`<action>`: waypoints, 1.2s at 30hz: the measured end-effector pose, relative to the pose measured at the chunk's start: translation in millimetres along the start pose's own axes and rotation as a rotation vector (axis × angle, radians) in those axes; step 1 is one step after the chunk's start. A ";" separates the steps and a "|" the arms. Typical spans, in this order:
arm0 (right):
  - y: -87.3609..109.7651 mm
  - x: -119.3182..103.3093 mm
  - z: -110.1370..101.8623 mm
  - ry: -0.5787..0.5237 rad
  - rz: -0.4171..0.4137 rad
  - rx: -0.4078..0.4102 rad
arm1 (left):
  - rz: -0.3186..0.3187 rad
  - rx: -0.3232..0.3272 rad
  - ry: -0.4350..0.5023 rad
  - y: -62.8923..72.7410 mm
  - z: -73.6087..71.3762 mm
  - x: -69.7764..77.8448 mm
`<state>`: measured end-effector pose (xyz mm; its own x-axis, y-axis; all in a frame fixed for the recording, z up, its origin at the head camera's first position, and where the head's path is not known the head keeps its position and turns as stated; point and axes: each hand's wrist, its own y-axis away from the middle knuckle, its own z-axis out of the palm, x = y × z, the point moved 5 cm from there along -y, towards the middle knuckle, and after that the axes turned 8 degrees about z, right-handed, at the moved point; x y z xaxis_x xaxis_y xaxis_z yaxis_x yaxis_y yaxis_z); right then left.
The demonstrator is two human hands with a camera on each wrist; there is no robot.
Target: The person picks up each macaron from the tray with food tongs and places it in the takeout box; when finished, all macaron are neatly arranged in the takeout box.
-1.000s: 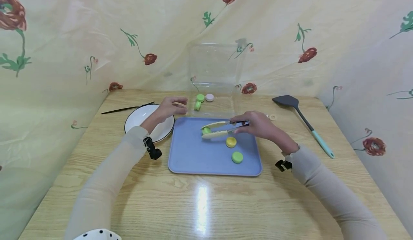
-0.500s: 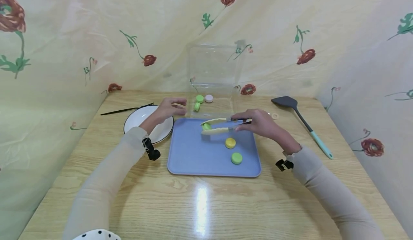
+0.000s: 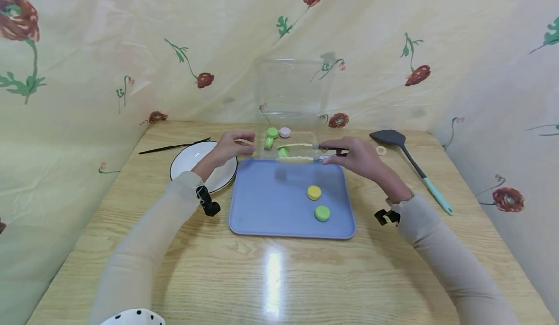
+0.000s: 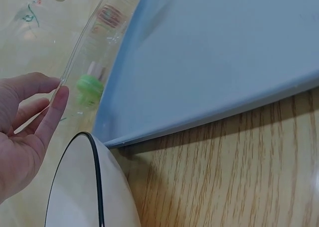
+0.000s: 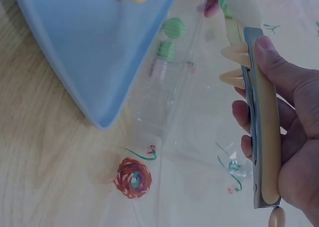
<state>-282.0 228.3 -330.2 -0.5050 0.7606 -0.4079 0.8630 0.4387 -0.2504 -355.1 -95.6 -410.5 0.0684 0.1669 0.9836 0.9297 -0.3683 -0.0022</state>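
Tongs (image 3: 300,160) raised off tray (image 3: 275,203) | gripped green macaron (image 3: 284,152) partly hidden

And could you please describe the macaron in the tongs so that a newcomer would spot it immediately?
On the table, find the blue tray, then look to its far edge, where the right hand holds tongs. The green macaron is between their cream-coloured ends. Other green macarons lie in the clear box or on the tray, but the tongs hold only this one.
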 end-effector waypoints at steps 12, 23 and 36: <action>-11.1 11.9 -11.4 0.009 0.067 0.146 | 0.011 -0.002 0.014 0.9 -3.2 -3.3; -22.8 30.0 -3.6 0.039 0.184 0.098 | 0.029 -0.006 -0.003 1.3 -2.0 -4.5; -39.7 43.0 8.1 0.057 0.228 0.048 | 0.044 -0.002 -0.017 -0.5 -4.8 -8.8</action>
<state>-338.1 239.7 -344.9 -0.2946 0.8640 -0.4083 0.9524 0.2305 -0.1993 -357.9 -101.3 -418.3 0.1153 0.1663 0.9793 0.9248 -0.3778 -0.0447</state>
